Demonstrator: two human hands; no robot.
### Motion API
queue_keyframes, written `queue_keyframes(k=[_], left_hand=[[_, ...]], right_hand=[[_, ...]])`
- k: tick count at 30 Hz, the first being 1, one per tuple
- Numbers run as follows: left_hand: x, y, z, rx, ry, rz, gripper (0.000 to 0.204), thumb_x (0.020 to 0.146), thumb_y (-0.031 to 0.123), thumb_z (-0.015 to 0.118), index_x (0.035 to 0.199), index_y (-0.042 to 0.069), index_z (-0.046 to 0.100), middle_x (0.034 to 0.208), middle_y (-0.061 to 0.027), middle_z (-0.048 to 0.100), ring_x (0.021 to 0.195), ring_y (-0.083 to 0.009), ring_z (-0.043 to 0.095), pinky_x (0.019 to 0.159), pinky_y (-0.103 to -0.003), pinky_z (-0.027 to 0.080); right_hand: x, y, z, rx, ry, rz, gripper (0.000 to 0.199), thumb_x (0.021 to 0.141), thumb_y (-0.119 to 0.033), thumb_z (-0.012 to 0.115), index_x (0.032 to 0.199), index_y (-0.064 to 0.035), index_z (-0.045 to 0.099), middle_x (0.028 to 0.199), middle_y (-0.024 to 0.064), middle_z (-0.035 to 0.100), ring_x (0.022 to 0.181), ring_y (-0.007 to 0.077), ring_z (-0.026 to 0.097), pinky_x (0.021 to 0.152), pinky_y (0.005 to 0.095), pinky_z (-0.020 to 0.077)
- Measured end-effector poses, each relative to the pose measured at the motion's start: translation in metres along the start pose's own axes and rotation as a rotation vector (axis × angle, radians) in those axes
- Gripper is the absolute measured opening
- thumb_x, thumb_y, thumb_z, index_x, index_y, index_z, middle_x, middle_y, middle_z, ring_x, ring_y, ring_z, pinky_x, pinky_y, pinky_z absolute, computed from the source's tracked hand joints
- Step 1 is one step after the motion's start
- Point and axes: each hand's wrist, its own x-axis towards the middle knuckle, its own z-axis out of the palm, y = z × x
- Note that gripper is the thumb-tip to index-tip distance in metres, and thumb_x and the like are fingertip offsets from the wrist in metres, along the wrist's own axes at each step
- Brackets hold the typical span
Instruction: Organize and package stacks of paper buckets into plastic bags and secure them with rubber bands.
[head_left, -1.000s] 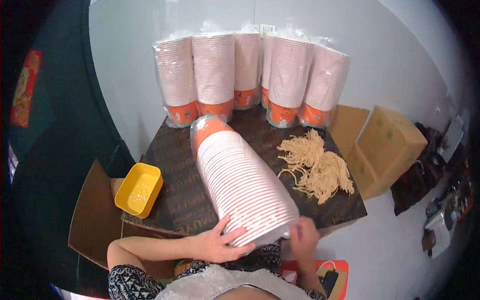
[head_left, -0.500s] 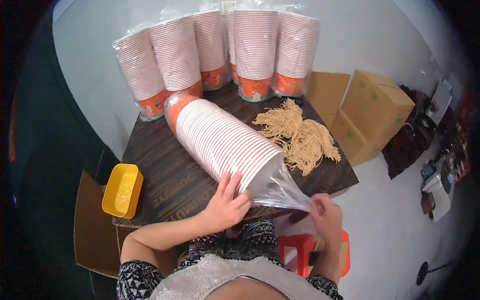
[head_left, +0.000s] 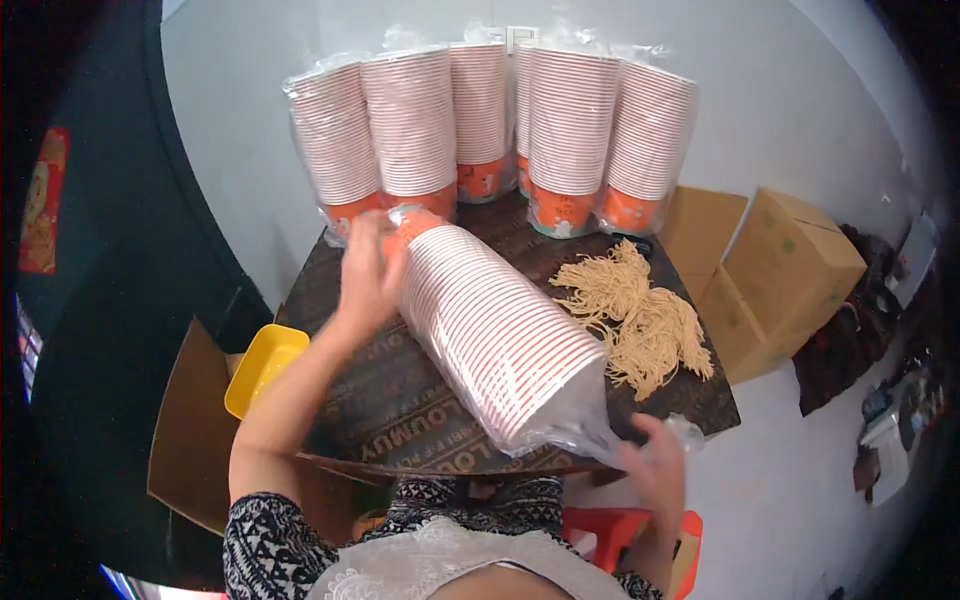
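A long stack of nested paper cups (head_left: 500,325) lies slantwise across the table in a clear plastic sleeve. Its orange end points to the far left and its mouth toward me. At the orange end, my left hand (head_left: 372,268) curls its fingers around the base of the stack. Near the table's front right edge, my right hand (head_left: 655,465) is closed on the gathered open end of the plastic sleeve (head_left: 585,438). Part of the bunched plastic shows beyond its fingers, slightly blurred.
Several wrapped cup stacks (head_left: 410,120) stand along the wall. Bundles of tan strings (head_left: 655,340) lie on the table's right side. A yellow plastic basket (head_left: 265,370) sits at the left edge. Cardboard boxes (head_left: 800,270) and a red stool (head_left: 600,520) are on the floor.
My left hand has moved from the mouth of the stack up to its orange end. The right hand still holds the sleeve's gathered end. The view has shifted with my head.
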Motion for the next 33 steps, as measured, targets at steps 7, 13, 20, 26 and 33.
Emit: queue_keyframes(k=[7, 13, 20, 26, 33], left_hand=[[0.046, -0.234, -0.012, -0.156, -0.308, -1.020, 0.076, 0.083, 0.057, 0.061, 0.129, -0.003, 0.054, 0.126, -0.0181, 0.058, 0.118, -0.0326, 0.052, 0.100, -0.044, 0.039], [0.018, -0.195, 0.054, -0.687, -0.405, -0.954, 0.047, 0.095, 0.038, 0.056, 0.113, -0.004, 0.065, 0.107, -0.0101, 0.069, 0.093, -0.0194, 0.065, 0.085, -0.032, 0.049], [0.000, -0.190, 0.035, -0.595, -0.390, -0.626, 0.038, 0.100, 0.029, 0.051, 0.121, 0.000, 0.062, 0.116, -0.0050, 0.065, 0.103, -0.0136, 0.060, 0.091, -0.029, 0.047], [-0.003, -0.181, 0.014, -0.439, -0.283, -0.678, 0.029, 0.099, 0.021, 0.050, 0.103, -0.002, 0.068, 0.089, 0.0000, 0.067, 0.080, -0.0088, 0.058, 0.075, -0.027, 0.047], [-0.001, -0.155, 0.025, -0.345, -0.155, -0.419, 0.030, 0.097, 0.018, 0.048, 0.100, -0.004, 0.068, 0.082, -0.0076, 0.068, 0.077, -0.0111, 0.059, 0.072, -0.032, 0.049]], right_hand=[[0.021, -0.011, 0.034, -0.047, -0.342, -0.010, 0.014, 0.078, -0.018, 0.060, 0.087, -0.0074, 0.059, 0.082, 0.0139, 0.064, 0.084, 0.0347, 0.061, 0.075, 0.0489, 0.0442], [0.027, 0.029, -0.017, -0.546, 0.330, -0.069, 0.005, 0.069, -0.009, 0.060, 0.074, -0.0076, 0.058, 0.074, 0.0116, 0.055, 0.077, 0.0318, 0.051, 0.075, 0.0452, 0.0376], [0.036, 0.055, -0.027, -0.638, 0.504, -0.013, 0.011, 0.069, -0.007, 0.060, 0.080, -0.0071, 0.060, 0.082, 0.0116, 0.057, 0.087, 0.0314, 0.052, 0.082, 0.0441, 0.0363], [0.014, 0.198, -0.087, -0.547, 0.473, 0.781, 0.028, 0.080, -0.018, 0.061, 0.104, -0.0061, 0.067, 0.107, 0.0167, 0.066, 0.102, 0.0358, 0.060, 0.090, 0.0448, 0.0450], [0.014, 0.214, -0.088, -0.161, 0.773, 0.559, 0.034, 0.086, -0.013, 0.056, 0.117, 0.0007, 0.062, 0.115, 0.0174, 0.064, 0.108, 0.0276, 0.060, 0.096, 0.0373, 0.0446]])
